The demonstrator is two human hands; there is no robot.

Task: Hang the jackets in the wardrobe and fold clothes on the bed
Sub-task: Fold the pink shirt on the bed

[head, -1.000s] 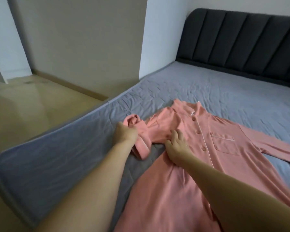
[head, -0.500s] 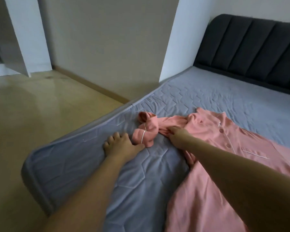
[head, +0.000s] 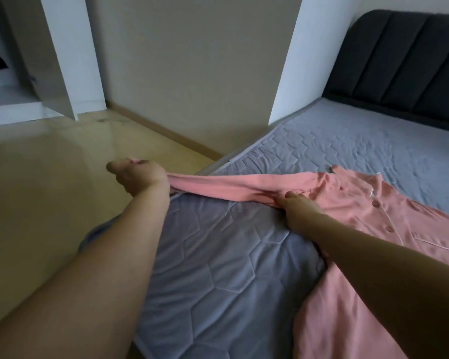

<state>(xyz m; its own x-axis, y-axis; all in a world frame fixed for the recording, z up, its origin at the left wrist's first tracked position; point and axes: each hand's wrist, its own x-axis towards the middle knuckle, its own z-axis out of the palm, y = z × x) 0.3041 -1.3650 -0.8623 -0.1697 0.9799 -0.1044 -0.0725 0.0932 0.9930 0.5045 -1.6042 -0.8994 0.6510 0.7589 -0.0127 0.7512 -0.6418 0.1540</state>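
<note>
Pink shirt (head: 347,203) — sleeve stretched out.

left hand (head: 138,177): arm outstretched, fingers curled gripping the sleeve (head: 218,186) | right hand (head: 300,209): arm extended, fingers pinching the sleeve

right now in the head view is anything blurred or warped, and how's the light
Head view: dim, soft light with no glare on the grey bed. The left hand is smeared by motion blur where its grip pulls the pink shirt's sleeve. The right hand is sharper. Wide-angle distortion bends the wall edges and stretches the forearms at the frame's bottom.
</note>
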